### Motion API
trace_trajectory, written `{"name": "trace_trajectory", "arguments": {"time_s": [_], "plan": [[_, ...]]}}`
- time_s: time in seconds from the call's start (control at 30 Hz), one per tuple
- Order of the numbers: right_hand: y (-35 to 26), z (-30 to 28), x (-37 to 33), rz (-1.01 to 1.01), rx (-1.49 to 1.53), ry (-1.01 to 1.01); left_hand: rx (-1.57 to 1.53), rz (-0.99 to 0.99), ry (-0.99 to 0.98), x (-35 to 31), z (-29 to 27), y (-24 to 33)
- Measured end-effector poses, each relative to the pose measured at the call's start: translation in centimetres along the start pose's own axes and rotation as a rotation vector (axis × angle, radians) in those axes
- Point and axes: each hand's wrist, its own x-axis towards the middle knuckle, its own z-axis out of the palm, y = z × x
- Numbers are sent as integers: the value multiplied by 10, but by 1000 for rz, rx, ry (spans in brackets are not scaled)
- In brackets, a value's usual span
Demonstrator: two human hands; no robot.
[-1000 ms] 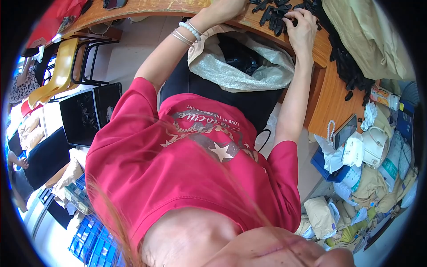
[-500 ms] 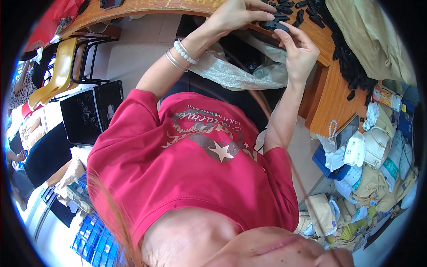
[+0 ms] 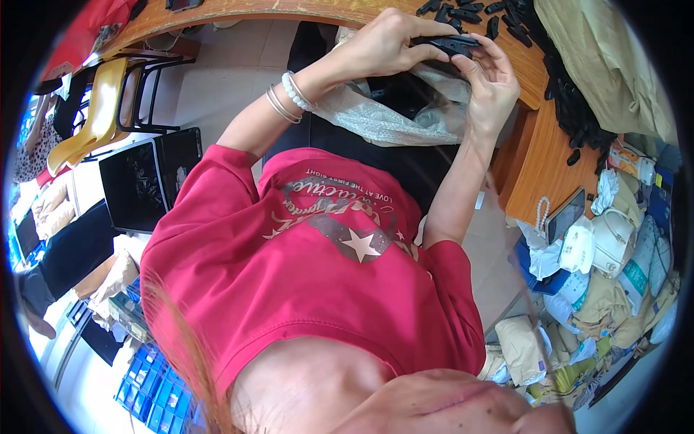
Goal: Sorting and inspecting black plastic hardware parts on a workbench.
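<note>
Both my hands meet at the near edge of the wooden table, closed on a small black plastic part [image 3: 452, 48]. From the left, my left hand [image 3: 387, 45] pinches it between thumb and fingers; a beaded bracelet and thin bangles circle that wrist. On the other side my right hand [image 3: 493, 87] grips the part's right end, its fingers curled up around it. Fingers cover some of the part, so its exact kind cannot be told. Several similar black parts [image 3: 463, 14] lie loose on the table just beyond my hands. Below, a whitish woven sack [image 3: 390, 126] lies across my lap.
A long heap of black parts [image 3: 571, 108] runs along the wooden table [image 3: 538, 170] at the right, beside a tan sack [image 3: 607, 65]. A phone [image 3: 565, 215], a white bag [image 3: 613, 242] and packages sit farther right. On the left stand a yellow chair [image 3: 105, 119] and a black bin [image 3: 134, 184].
My hands have drawn slightly nearer to me with the black part. The left hand has shifted right and lower, and the part has turned a little between the fingers.
</note>
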Motion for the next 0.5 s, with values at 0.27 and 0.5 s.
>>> {"name": "trace_trajectory", "arguments": {"time_s": [0.27, 0.5], "plan": [[12, -19, 6, 52, -265, -11, -388, -320, -103, -3, 8, -13], [25, -36, 37, -148, -941, 201, -608, -660, 41, 42, -30, -50]]}}
